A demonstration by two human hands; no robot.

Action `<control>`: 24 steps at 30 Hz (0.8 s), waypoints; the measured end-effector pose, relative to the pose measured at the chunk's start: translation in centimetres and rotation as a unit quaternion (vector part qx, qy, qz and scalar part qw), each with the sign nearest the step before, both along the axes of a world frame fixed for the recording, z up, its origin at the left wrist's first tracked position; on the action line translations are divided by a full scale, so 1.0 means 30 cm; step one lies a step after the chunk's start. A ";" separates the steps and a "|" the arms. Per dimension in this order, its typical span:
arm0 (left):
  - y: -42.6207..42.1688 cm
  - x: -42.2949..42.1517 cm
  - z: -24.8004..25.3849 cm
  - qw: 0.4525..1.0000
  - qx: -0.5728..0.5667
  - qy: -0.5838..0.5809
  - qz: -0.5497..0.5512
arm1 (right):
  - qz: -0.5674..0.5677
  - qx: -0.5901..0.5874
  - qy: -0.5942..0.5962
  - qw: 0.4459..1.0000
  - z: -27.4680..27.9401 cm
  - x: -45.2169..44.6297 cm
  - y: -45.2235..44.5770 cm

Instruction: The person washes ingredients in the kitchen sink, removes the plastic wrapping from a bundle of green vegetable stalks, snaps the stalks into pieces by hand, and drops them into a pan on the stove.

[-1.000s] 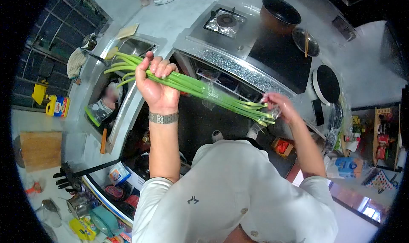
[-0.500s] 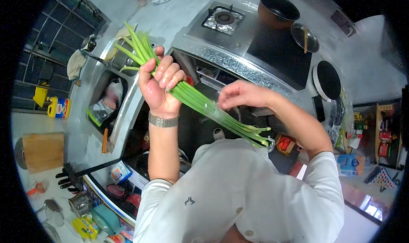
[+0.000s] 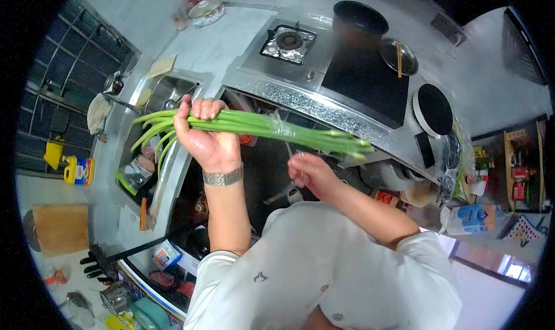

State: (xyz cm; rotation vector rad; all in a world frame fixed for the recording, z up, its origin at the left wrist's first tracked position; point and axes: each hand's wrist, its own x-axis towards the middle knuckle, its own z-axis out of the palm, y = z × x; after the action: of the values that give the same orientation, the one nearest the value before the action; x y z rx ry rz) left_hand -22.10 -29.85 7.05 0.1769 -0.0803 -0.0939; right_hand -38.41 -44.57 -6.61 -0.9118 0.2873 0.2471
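Observation:
My left hand (image 3: 209,139), a metal watch on its wrist, is wrapped round a bundle of long green stalks (image 3: 248,123). The bundle lies almost level across the view, loose green ends to the left and pale tips to the right. Clear plastic wrap (image 3: 280,128) goes round its middle. Below the wrap is my right hand (image 3: 312,174), its fingers pinched on a thin piece of clear film that hangs from the wrap.
Beyond the bundle is a counter with a gas burner (image 3: 289,41), a dark pan (image 3: 361,21) and a lid with chopsticks (image 3: 399,57). A sink (image 3: 167,93) is at the left. A cutting board (image 3: 60,230) stands at the lower left.
The bundle has swung from slanting down to the right to nearly level. My right hand went from its right end to the middle, then down below it. The view has shifted slightly.

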 end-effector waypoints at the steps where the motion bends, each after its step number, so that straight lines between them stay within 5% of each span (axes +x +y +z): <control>1: 0.009 -0.004 0.002 0.995 -0.061 -0.001 -0.079 | -0.004 0.032 -0.027 0.999 -0.027 0.038 -0.018; 4: 0.021 -0.034 0.034 0.966 -0.142 0.006 -0.216 | -0.057 0.049 -0.024 0.997 0.073 0.117 -0.102; 5: 0.028 -0.042 0.048 0.949 -0.167 0.012 -0.266 | -0.001 0.074 -0.114 0.991 0.040 0.144 -0.181; 9: 0.062 -0.014 0.038 0.961 -0.005 -0.034 -0.275 | 0.027 -0.082 -0.149 0.985 0.237 0.148 -0.387; 12: 0.045 0.006 0.010 0.982 0.133 -0.059 -0.117 | 0.113 -0.256 -0.241 0.929 0.405 0.045 -0.418; 14: 0.018 0.014 0.014 0.983 0.181 -0.035 0.013 | 0.194 -0.269 -0.281 0.901 0.442 -0.054 -0.368; 16: 0.026 0.031 0.024 0.984 0.159 -0.045 0.060 | 0.268 -0.408 -0.338 0.805 0.397 -0.081 -0.285; 17: 0.031 0.033 0.030 0.984 0.139 -0.047 0.100 | 0.323 -0.424 -0.198 0.823 0.354 -0.103 -0.237; 19: 0.058 0.043 0.050 0.995 0.055 -0.039 0.068 | 0.309 -0.227 -0.057 0.922 0.132 -0.103 -0.173; 21: 0.074 0.032 0.074 0.996 -0.064 -0.042 -0.038 | 0.158 -0.065 0.045 0.984 -0.035 -0.057 -0.150; 23: 0.074 0.015 0.097 0.989 -0.108 -0.041 -0.094 | -0.027 -0.018 0.052 0.998 -0.059 0.046 -0.178; 24: 0.071 0.006 0.100 0.982 -0.122 -0.036 -0.142 | -0.014 -0.123 -0.094 0.988 -0.089 0.110 -0.232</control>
State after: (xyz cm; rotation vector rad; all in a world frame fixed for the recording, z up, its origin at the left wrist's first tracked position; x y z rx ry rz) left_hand -21.92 -27.72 10.06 -0.0770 -0.1877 -0.3607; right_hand -35.11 -51.53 -9.30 -1.1662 0.1572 0.0983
